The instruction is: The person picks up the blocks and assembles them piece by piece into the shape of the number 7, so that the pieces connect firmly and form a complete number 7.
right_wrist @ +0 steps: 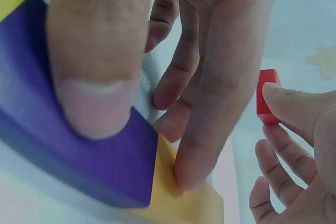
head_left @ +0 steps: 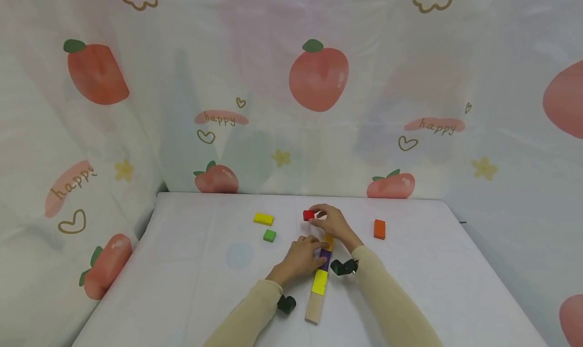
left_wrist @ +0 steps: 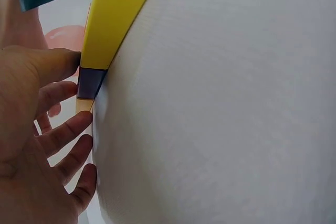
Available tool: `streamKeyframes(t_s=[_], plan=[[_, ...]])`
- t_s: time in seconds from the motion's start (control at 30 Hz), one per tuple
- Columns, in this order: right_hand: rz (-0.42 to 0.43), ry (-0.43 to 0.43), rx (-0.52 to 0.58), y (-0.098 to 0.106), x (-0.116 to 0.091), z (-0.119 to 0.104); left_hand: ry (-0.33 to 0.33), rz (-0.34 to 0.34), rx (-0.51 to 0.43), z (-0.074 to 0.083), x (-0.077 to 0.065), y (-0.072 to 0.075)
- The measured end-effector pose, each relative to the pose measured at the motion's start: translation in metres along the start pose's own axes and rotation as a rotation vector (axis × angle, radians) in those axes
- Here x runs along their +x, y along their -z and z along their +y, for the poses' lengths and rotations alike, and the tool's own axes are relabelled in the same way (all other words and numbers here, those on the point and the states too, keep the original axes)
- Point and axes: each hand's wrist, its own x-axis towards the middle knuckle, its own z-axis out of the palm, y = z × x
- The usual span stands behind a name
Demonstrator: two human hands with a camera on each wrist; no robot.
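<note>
A row of blocks runs away from the person: a plain wooden block [head_left: 314, 309], a yellow block [head_left: 320, 282], a purple block [head_left: 325, 261] and an amber block [head_left: 329, 242]. My left hand [head_left: 299, 256] rests on the row from its left side. In the right wrist view its thumb presses the top of the purple block [right_wrist: 100, 156] and its index finger touches the amber block [right_wrist: 197, 203]. Beyond the far end, my right hand [head_left: 334, 222] pinches a small red block [right_wrist: 266, 100] between thumb and fingers.
Left of the row lie another yellow block [head_left: 263, 219] and a small green block [head_left: 269, 236]. An orange block [head_left: 379, 229] stands off to the right. Around the white table [head_left: 191, 266] hangs a fruit-patterned cloth [head_left: 319, 149] at the back and sides.
</note>
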Motion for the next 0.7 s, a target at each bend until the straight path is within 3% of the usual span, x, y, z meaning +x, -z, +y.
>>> streamKeyframes(t_s=[0.7], plan=[[0.104, -0.127, 0.016, 0.016, -0.021, 0.032, 0.038, -0.001, -0.006, 0.003, 0.001, -0.002]])
